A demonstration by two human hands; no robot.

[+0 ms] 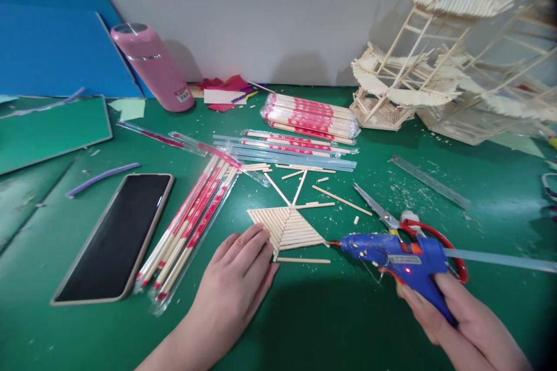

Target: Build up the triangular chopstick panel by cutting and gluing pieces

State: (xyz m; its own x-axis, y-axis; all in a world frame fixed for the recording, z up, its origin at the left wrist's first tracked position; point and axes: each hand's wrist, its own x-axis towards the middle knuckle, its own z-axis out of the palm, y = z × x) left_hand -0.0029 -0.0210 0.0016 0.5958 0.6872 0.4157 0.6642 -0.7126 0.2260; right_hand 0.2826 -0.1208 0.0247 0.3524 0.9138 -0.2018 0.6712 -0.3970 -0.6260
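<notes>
A fan-shaped panel of thin wooden sticks (298, 231) lies on the table, with bare ribs reaching away from its far side. My left hand (237, 278) holds the panel by its near left corner, fingers together on top and thumb alongside. In my right hand (461, 316) is a blue hot glue gun (394, 255), its red light lit and a clear glue stick (500, 258) in its back end. The nozzle tip meets or almost meets the panel's right corner; I cannot tell which. One loose stick (303, 261) lies just below the panel.
Scissors (387, 214) lie behind the glue gun. Wrapped chopsticks (191, 226), a phone (115, 237) and a purple strip (102, 179) are left. Farther back are a chopstick bundle (311, 116), glue sticks (296, 157), a pink flask (154, 69) and a wooden stick tower (409, 75).
</notes>
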